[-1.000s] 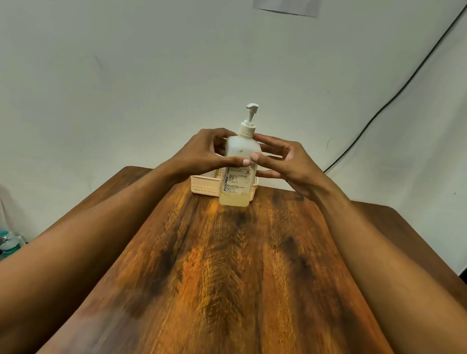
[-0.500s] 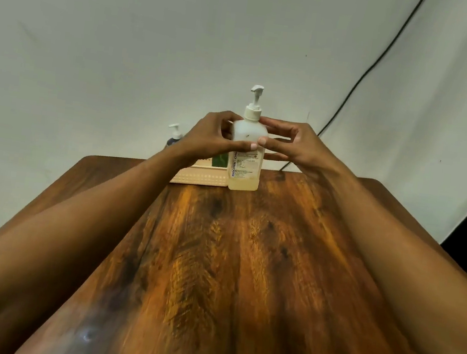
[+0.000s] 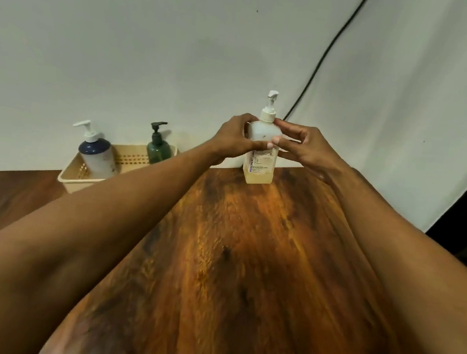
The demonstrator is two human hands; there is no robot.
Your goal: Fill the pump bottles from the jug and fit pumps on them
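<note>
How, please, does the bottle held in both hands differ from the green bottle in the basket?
The held bottle is pale, squarish, with a white pump; the green bottle is dark, rounder, with a black pump. The held bottle stands on the table, the green bottle in the basket. Both are upright with pumps fitted.

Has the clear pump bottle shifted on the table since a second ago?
Yes. The clear pump bottle stood directly in front of the basket; now it stands clear to the basket's right, close to the wall cable.
</note>
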